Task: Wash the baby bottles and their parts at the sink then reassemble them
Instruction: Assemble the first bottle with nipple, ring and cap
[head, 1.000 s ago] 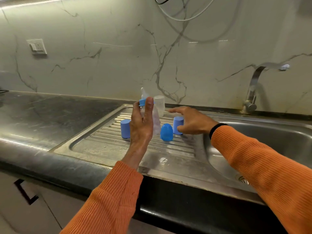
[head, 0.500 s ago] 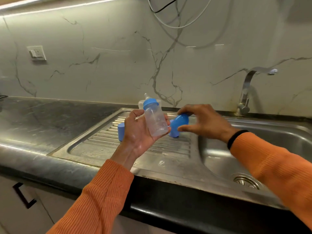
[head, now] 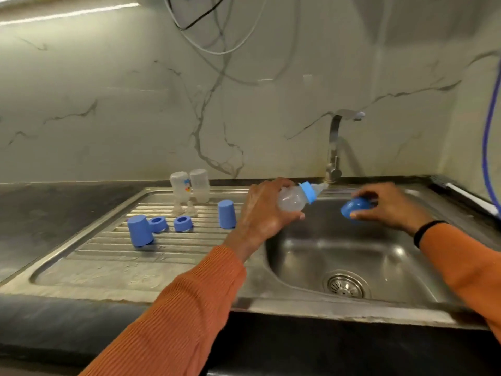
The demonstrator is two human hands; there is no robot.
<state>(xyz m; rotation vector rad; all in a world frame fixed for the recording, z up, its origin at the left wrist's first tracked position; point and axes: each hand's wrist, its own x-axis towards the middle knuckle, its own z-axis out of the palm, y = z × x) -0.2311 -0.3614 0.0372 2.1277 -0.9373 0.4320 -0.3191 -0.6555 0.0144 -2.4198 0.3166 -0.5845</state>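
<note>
Sink basin (head: pixel 311 256) now under bottle (head: pixel 294 198) (tilted)

Both arms wear ribbed orange knit sleeves (head: pixel 184 316), and a thin black band (head: pixel 425 229) circles the right wrist.

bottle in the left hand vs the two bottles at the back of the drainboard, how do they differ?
The bottle in the left hand is gripped and lies tilted over the sink basin; the two bottles stand untouched on the drainboard.

The held bottle carries a blue ring and nipple; the two standing bottles are bare and appear to be upside down, with rings lying loose in front.

All three bodies are clear plastic.
</note>
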